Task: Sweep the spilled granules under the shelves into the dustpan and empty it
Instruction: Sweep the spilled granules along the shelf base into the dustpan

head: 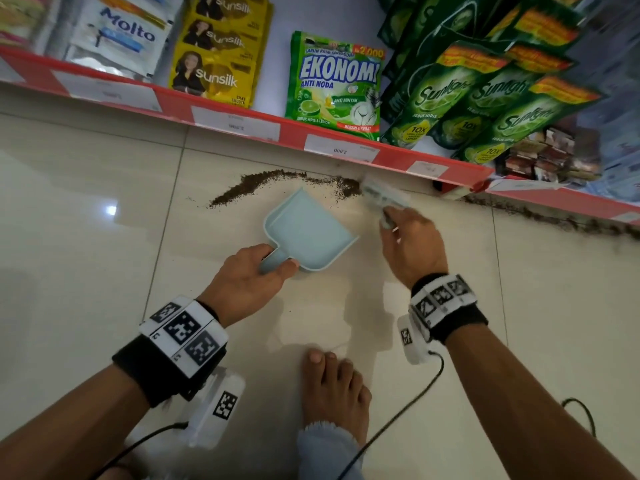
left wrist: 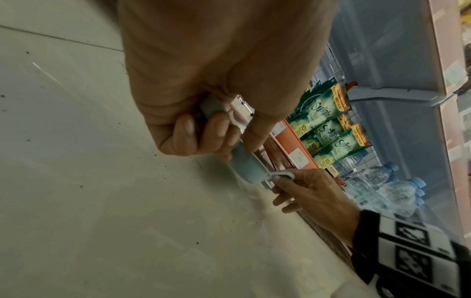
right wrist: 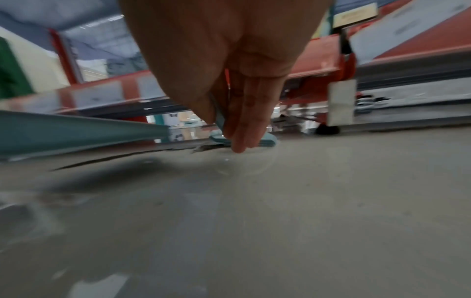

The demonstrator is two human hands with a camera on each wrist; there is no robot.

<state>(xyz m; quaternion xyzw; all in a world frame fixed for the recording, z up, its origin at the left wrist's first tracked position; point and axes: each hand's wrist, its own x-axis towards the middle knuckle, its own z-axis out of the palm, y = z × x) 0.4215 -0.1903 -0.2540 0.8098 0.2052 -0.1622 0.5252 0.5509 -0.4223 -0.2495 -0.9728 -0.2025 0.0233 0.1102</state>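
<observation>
A pale blue dustpan lies flat on the tiled floor, its mouth facing the shelf. My left hand grips its short handle. Dark brown granules form a curved line just beyond the pan and run on under the shelf to the right. My right hand holds a small pale blue brush, blurred, with its bristles at the granules beside the shelf edge. In the right wrist view the fingers curl round the brush handle and the dustpan wall stands to the left.
A red-edged bottom shelf carries sachets and pouches of soap. A shelf foot stands near the brush. My bare foot is planted behind the dustpan. Water bottles sit further along.
</observation>
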